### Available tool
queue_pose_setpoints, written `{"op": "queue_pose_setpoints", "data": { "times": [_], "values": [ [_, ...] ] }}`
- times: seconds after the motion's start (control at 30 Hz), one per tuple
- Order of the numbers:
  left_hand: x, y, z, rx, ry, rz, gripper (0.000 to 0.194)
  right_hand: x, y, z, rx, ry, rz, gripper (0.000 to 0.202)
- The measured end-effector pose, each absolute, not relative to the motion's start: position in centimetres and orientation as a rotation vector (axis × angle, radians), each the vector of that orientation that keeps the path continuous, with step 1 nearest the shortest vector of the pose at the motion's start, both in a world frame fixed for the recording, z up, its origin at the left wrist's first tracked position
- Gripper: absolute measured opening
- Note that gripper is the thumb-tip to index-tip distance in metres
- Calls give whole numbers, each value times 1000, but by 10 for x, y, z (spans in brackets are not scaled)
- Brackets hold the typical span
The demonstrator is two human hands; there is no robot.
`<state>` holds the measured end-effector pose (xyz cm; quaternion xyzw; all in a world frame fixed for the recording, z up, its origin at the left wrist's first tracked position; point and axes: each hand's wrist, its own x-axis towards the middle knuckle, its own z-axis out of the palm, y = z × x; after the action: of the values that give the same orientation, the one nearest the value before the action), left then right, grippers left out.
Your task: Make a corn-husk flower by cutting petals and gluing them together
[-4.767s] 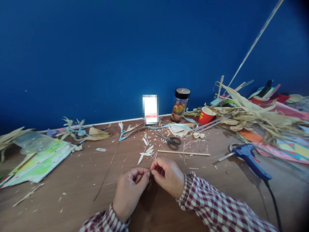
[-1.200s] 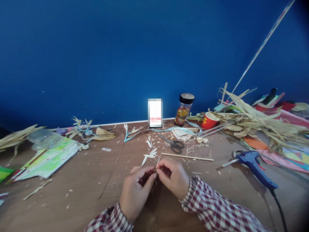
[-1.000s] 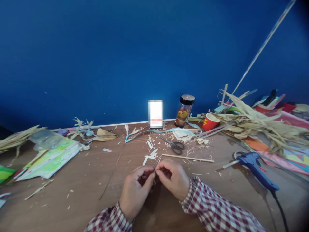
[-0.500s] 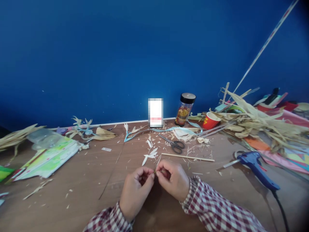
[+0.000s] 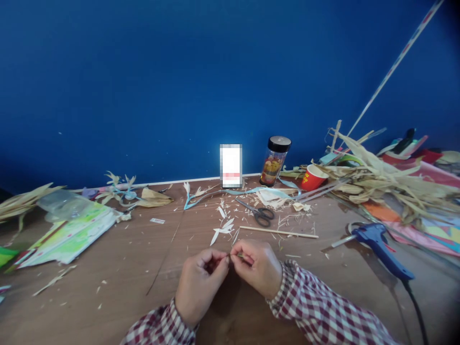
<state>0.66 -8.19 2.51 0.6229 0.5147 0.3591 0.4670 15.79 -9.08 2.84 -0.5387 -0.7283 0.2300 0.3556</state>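
Over the near middle of the brown table, my left hand (image 5: 201, 283) and my right hand (image 5: 256, 268) meet fingertip to fingertip. Both are closed in a pinch on a tiny, thin greenish-brown piece (image 5: 229, 257), mostly covered by the fingers; its kind I cannot make out. Just beyond the hands lie white petal-shaped pieces (image 5: 223, 229) and a thin wooden stick (image 5: 278, 232). Dark-handled scissors (image 5: 264, 216) rest partly open behind the stick. A light blue ribbon-like strip (image 5: 244, 191) runs across the table behind them.
A blue glue gun (image 5: 383, 247) with its cord lies at right. Dried corn husks (image 5: 373, 177), a red paper cup (image 5: 314, 177) and a lidded jar (image 5: 275, 162) stand or lie behind. Painted green-white paper (image 5: 72, 235) is at left. A thin wire (image 5: 163, 263) lies left of my hands.
Both hands stay pinched together in nearly the same place, with the fingertips shifted slightly. The view has moved a little; things on the table have not visibly moved.
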Motion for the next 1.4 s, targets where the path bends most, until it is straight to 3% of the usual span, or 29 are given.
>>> {"op": "queue_pose_setpoints", "data": {
  "times": [0.33, 0.6, 1.07, 1.4],
  "values": [
    [5, -78, 20, 1404, 1256, 862, 17, 160, -87, 25, -1416, -1835, 609, 9],
    [11, -79, 14, 946, 1099, 931, 21, 154, -89, 32, -1357, -1618, 775, 7],
    [12, -80, 19, 906, 1140, 979, 34, 150, -93, 27, -1359, -1559, 874, 11],
    [11, -81, 16, 925, 1196, 1012, 28, 150, -93, 30, -1345, -1524, 979, 14]
  ]
}}
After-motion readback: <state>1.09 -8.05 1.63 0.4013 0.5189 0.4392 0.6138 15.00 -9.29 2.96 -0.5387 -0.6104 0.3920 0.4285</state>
